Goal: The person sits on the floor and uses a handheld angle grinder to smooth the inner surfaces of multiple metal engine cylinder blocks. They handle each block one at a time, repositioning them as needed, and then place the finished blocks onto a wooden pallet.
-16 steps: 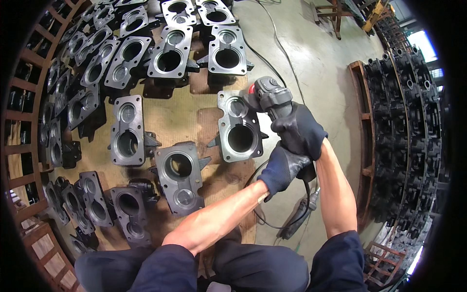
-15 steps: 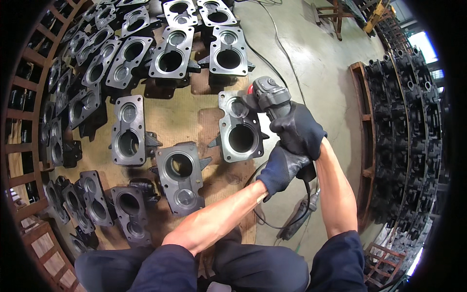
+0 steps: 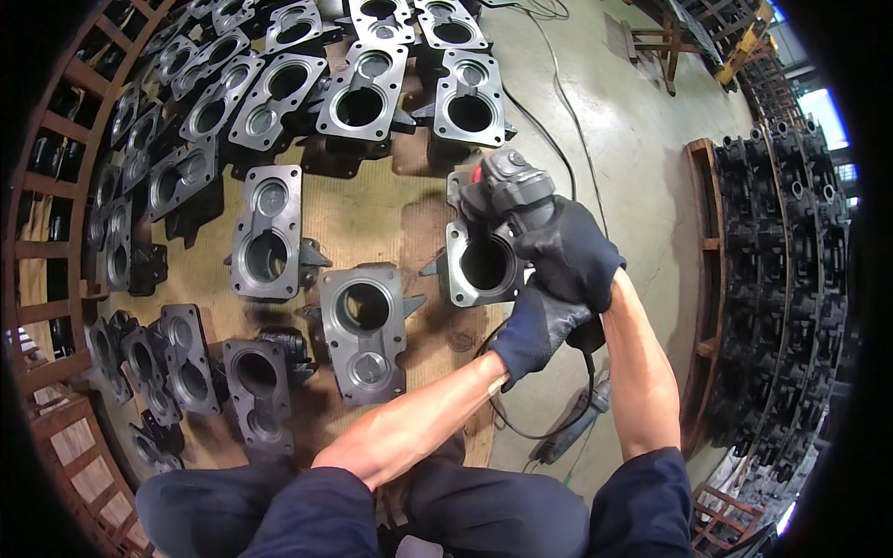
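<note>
An angle grinder [image 3: 517,189] with a dark grey head is held in both my gloved hands. My right hand [image 3: 575,249] wraps its body just behind the head, and my left hand [image 3: 541,325] grips farther back. Its head, with a bit of red at the left side, is over the upper part of a grey metal casting [image 3: 456,272]. That part of the casting is mostly hidden; its large round bore shows below. Whether the disc touches the metal, I cannot tell. Left of it stand two more flanged castings, one nearer [image 3: 363,335] and one farther [image 3: 267,232].
Several similar castings [image 3: 363,93] crowd the far and left sides of the tan board [image 3: 372,209]. A second corded tool [image 3: 575,423] lies on the floor by my right forearm. Cables run across the concrete. Stacked dark castings [image 3: 777,279] stand right, a brown slatted rack [image 3: 46,251] left.
The castings and board have shifted rightward in view. Relative to the casting, the grinder has moved left, covering more of its upper part. Both hands keep their hold.
</note>
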Tool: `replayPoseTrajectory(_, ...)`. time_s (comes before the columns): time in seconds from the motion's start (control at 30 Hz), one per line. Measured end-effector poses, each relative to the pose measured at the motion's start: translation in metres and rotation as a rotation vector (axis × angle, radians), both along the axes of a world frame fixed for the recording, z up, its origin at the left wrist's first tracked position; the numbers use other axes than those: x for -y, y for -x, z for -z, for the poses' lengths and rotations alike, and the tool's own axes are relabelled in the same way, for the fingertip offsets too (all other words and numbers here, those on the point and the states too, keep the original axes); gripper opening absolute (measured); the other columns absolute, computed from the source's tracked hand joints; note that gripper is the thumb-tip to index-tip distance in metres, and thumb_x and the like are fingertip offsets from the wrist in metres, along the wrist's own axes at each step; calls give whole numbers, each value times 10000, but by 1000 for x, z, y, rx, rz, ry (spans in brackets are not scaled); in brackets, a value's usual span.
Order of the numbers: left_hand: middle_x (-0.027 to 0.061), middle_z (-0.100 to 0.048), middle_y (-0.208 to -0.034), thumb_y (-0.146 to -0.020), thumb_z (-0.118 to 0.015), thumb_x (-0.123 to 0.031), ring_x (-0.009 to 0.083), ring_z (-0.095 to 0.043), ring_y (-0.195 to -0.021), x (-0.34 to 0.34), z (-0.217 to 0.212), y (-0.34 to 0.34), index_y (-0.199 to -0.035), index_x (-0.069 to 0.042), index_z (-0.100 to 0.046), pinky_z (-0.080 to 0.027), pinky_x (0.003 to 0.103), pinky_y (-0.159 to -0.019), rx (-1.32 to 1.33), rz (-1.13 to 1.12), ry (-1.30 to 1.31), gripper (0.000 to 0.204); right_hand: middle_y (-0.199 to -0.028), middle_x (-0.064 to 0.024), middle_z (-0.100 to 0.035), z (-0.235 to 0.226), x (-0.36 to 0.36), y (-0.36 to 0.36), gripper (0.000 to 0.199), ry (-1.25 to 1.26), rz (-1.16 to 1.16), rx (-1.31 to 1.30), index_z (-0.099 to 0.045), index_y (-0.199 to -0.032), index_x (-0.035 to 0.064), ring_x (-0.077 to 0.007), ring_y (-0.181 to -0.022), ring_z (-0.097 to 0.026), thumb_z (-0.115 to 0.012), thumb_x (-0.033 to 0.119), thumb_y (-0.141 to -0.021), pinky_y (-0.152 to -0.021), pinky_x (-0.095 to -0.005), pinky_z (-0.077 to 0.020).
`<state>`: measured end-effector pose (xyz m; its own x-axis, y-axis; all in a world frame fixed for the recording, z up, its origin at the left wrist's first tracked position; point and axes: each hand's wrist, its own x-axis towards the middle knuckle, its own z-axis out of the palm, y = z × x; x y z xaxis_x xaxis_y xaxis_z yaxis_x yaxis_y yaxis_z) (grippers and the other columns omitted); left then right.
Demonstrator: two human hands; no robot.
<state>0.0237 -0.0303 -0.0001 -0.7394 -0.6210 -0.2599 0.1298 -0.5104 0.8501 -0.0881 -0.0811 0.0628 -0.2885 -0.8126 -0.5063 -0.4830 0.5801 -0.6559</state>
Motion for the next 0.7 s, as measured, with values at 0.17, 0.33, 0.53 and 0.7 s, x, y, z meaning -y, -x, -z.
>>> replayPoseTrajectory(0.17,118,-682,-1114,-838,-765,-102,171,-632,-1063,-12,2,-11,-1143,-6,-645,-517,314,-910,-120,-161,-74,341,-889,-192,-710,8,3,-13,537,-46,-121,-102,-650,-1071,-55,-289,-770,-669,-756,229,-629,-766,-359,-546)
replayPoseTrajectory(0.33,96,-678,-1105,-843,-749,-90,155,-630,-1014,-8,-2,0,-1135,1,-640,-527,313,-881,-37,17,-61,325,-849,-174,-716,-9,-7,-3,441,5,0,-27,-682,-991,-56,-244,-771,-677,-763,190,-633,-754,-340,-545)
replayPoseTrajectory(0.53,80,-686,-1116,-799,-782,-102,144,-627,-1012,5,-11,-17,-1137,10,-635,-525,303,-890,-7,-28,-82,385,-826,-146,-706,0,3,-13,456,-13,21,27,-675,-993,-69,-230,-759,-664,-769,189,-630,-736,-348,-551)
replayPoseTrajectory(0.7,75,-673,-1163,-799,-819,-135,145,-615,-1079,-30,-9,-33,-1235,0,-598,-516,316,-960,-43,-35,-96,507,-852,-184,-706,4,-26,-28,501,-37,-66,-29,-661,-1044,-70,-263,-778,-672,-767,220,-650,-752,-354,-545)
